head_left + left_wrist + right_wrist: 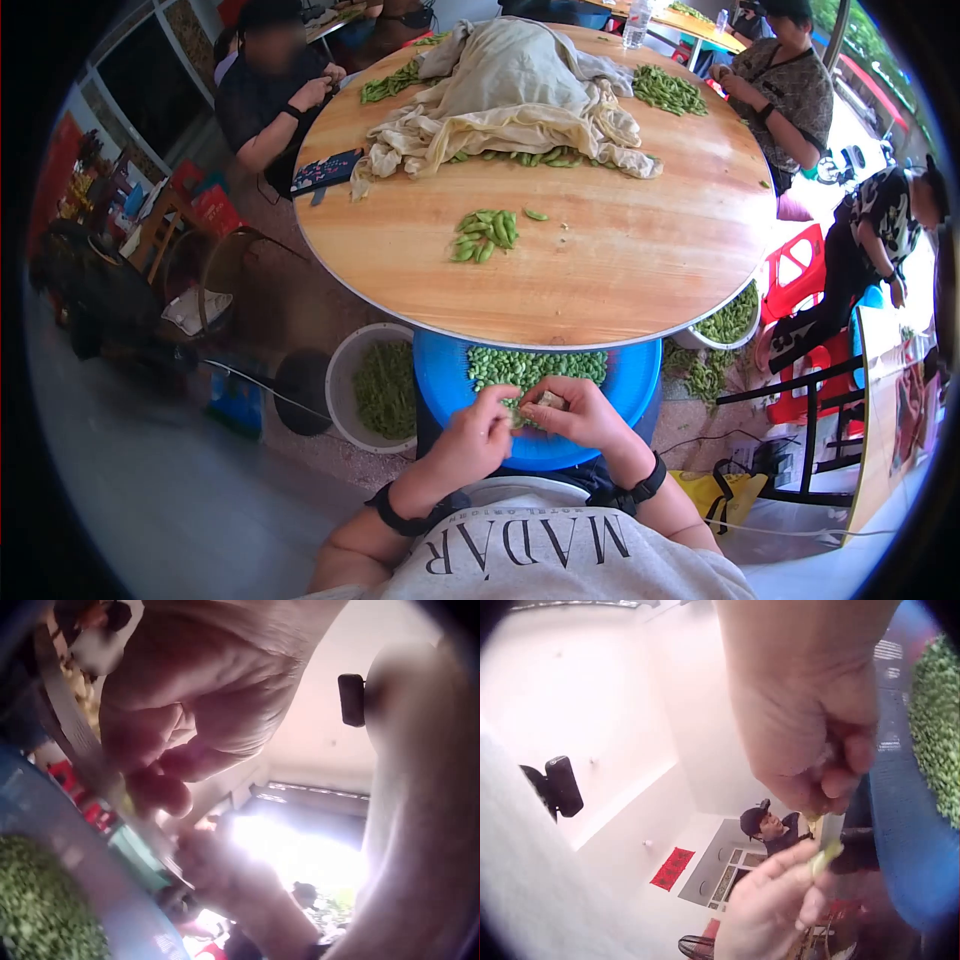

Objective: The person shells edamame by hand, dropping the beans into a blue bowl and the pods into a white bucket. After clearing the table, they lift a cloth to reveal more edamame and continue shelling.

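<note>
Over a blue basin (437, 385) of shelled green beans (535, 366), both hands are close together. The left hand (468, 437) pinches a small green pod (825, 859) between thumb and finger, seen in the right wrist view. Beside it, the right hand (585, 413) has curled fingers around a small pale thing (551, 400), too unclear to name. In the left wrist view the left hand (202, 682) fills the top, its fingertips near the blurred right hand (232, 874). A small heap of green pods (485, 235) lies on the wooden table (400, 270).
A cloth-covered mound (515, 75) and more pods (670, 90) are farther back on the table. Tubs of pods or hulls stand left (340, 400) and right (735, 322) of the basin. Several people are around the table; red stools (795, 270) stand at right.
</note>
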A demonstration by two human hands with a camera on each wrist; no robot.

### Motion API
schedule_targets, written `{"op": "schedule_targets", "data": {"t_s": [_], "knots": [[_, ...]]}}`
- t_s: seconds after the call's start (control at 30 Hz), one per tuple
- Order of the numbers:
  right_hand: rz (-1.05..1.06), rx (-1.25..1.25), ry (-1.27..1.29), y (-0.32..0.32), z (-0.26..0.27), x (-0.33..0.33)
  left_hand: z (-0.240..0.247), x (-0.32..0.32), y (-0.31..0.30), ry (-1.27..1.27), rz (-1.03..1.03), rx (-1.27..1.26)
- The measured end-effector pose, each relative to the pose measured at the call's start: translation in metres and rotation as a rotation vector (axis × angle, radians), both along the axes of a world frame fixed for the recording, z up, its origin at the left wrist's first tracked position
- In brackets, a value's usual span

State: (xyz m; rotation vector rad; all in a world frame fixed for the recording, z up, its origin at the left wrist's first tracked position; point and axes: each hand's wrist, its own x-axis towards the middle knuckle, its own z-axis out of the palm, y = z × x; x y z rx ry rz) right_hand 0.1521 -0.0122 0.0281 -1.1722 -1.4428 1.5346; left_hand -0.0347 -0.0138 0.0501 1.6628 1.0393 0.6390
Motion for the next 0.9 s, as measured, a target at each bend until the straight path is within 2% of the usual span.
{"op": "schedule_targets", "data": {"t_s": [0.07, 0.1, 0.17, 0.2, 0.27, 0.33, 0.43, 0.57, 0.63, 0.73, 0.77, 0.87, 0.9], "knots": [[-0.007, 0.189, -0.167, 0.006, 0.002, 0.006, -0.013, -0.024, 0.006, 0.132, 0.138, 0.12], [-0.01, 0.28, -0.248, 0.006, 0.002, 0.009, -0.015, -0.039, 0.01, 0.17, 0.228, 0.092], [0.035, 0.383, -0.436, 0.005, 0.0, 0.017, -0.028, -0.078, 0.019, 0.427, 0.256, 0.244], [0.059, 0.434, -0.528, 0.006, -0.001, 0.02, -0.028, -0.093, 0.023, 0.58, 0.235, 0.214], [0.111, 0.365, -0.492, 0.011, 0.01, 0.022, -0.018, -0.105, 0.028, 0.902, 0.256, 0.333], [0.162, 0.309, -0.427, 0.016, 0.017, 0.021, -0.001, -0.102, 0.053, 0.743, 0.279, 0.36], [0.221, 0.281, -0.253, 0.023, 0.027, 0.009, 0.033, -0.061, 0.1, 0.447, 0.3, 0.568], [0.232, 0.241, -0.144, 0.027, 0.028, 0.012, 0.005, -0.019, 0.174, 0.442, 0.215, 0.709], [0.227, 0.247, -0.083, 0.027, 0.025, 0.021, -0.001, -0.01, 0.193, 0.539, 0.211, 0.622], [0.214, 0.237, -0.054, 0.027, 0.023, 0.032, 0.0, -0.004, 0.197, 0.595, 0.214, 0.578], [0.182, 0.149, -0.017, 0.026, 0.023, 0.034, 0.001, -0.005, 0.196, 0.602, 0.215, 0.576], [0.074, -0.025, 0.095, 0.03, 0.024, 0.036, -0.01, -0.015, 0.189, 0.429, 0.296, 0.692], [0.028, -0.046, 0.135, 0.032, 0.024, 0.035, -0.004, -0.013, 0.177, 0.314, 0.315, 0.498]]}}
